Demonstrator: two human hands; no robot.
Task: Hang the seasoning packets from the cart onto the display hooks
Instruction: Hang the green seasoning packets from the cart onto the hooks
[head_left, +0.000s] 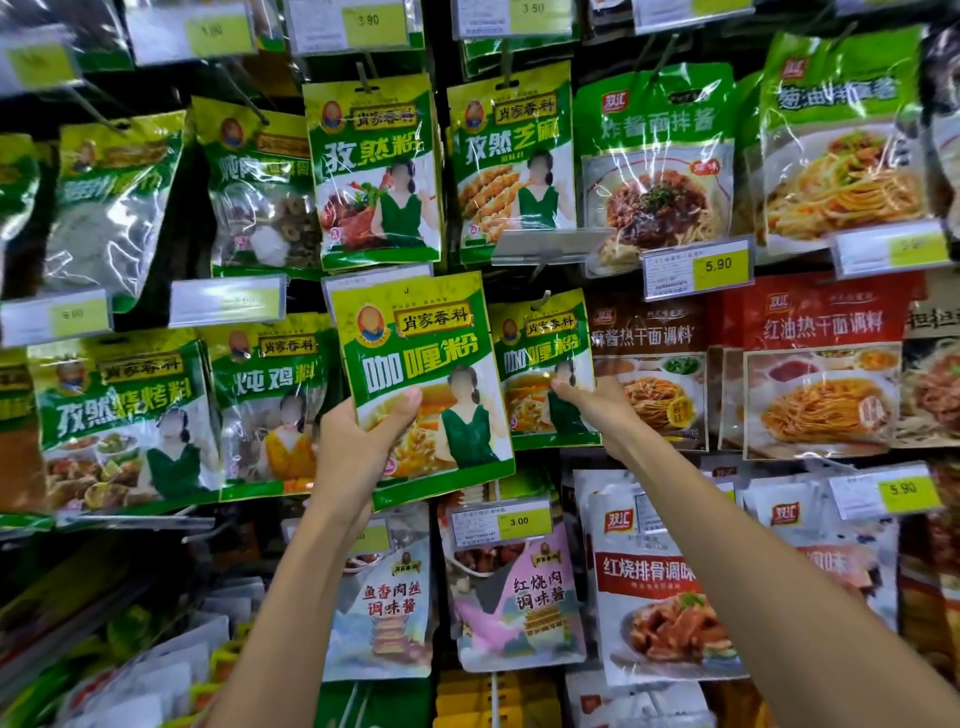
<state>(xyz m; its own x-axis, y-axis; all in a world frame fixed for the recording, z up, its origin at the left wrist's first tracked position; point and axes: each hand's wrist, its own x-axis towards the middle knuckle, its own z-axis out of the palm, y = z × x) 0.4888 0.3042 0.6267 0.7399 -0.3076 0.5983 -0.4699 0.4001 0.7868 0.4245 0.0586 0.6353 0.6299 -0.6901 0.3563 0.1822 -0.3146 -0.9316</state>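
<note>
The left hand (363, 441) holds a green and yellow curry packet (421, 374) up in front of the display wall (440, 62), near its middle. The grip is closed on the packet's lower left corner, with the thumb across the front and the fingers hidden behind. The packet is upright, tilted slightly to the left, and its top edge overlaps the bottom of a cumin packet (374, 171) hanging on the row above.

Just to the right hangs a bunch of matching curry packets (545, 358) on a hook (544, 297). The right hand (592, 410) pinches the lower part of this bunch, thumb on the front face. The held packet's right edge lies just beside the bunch, and whether they touch cannot be told.

Below the two hands, a yellow price tag (501, 522) reads 3.00.
</note>
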